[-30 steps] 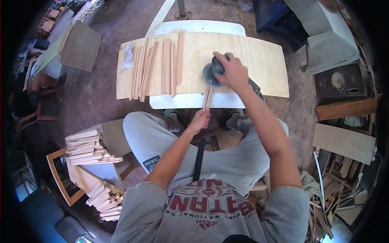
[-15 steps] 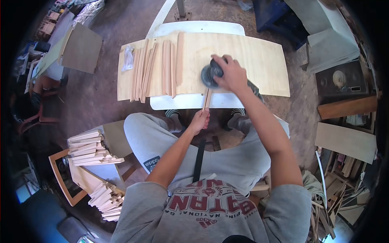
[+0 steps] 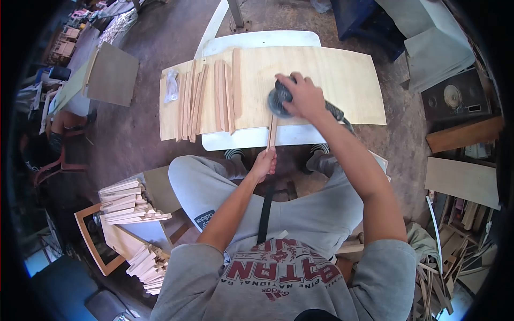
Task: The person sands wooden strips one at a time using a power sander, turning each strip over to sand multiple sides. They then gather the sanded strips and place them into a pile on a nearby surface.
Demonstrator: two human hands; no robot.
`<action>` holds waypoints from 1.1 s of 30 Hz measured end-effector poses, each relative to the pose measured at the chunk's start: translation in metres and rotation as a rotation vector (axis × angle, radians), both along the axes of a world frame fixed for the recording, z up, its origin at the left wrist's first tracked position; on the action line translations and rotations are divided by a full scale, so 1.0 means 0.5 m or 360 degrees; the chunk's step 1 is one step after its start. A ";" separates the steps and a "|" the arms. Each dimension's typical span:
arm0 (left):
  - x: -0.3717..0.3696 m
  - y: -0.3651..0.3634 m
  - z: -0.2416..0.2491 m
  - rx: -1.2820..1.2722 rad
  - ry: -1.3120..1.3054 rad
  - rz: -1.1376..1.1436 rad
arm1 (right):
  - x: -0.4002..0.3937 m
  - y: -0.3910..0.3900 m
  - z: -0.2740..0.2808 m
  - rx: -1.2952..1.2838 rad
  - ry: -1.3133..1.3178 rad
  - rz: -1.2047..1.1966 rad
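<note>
My right hand [image 3: 305, 98] is wrapped round the top of a dark power sander [image 3: 279, 101], whose round pad rests over the far part of a thin wooden strip [image 3: 272, 130]. My left hand [image 3: 264, 163] grips the strip's near end, just off the front edge of the plywood board [image 3: 342, 80]. The sander hides the strip's far end. Left of the sander, several loose wooden strips [image 3: 221, 93] lie on the board, beside a small clear plastic bag [image 3: 171, 85].
A white bench top [image 3: 235, 140] shows under the board. Stacks of cut wood pieces [image 3: 126, 200] sit at my left. Scrap wood [image 3: 455, 249] and a speaker panel [image 3: 455, 99] are at the right. Another person's leg [image 3: 67, 122] shows at the far left.
The view has shifted slightly, so the surroundings sit a little lower and to the right. My right hand still holds the sander on the strip, and my left hand keeps its grip.
</note>
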State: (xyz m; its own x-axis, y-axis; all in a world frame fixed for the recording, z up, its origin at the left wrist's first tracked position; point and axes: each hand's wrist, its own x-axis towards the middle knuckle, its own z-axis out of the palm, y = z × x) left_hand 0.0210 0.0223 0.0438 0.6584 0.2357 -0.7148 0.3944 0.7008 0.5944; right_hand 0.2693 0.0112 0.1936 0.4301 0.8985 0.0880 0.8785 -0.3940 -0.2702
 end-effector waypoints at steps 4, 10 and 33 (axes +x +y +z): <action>-0.007 -0.009 0.000 0.0020 -0.0034 -0.0042 | 0.072 0.052 0.005 -0.0021 0.0025 -0.0132; -0.012 -0.006 -0.014 -0.0010 0.0013 -0.0007 | -0.079 -0.058 -0.002 0.0085 0.0039 0.0221; -0.034 0.008 -0.010 0.0128 0.0089 -0.0036 | -0.008 -0.091 0.015 0.0143 -0.0028 -0.0087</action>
State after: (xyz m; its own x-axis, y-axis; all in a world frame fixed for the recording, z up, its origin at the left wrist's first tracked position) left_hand 0.0042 0.0262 0.0391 0.6239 0.2794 -0.7299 0.4437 0.6422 0.6251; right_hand 0.2655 -0.0344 0.2012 0.4760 0.8618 0.1752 0.8612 -0.4164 -0.2914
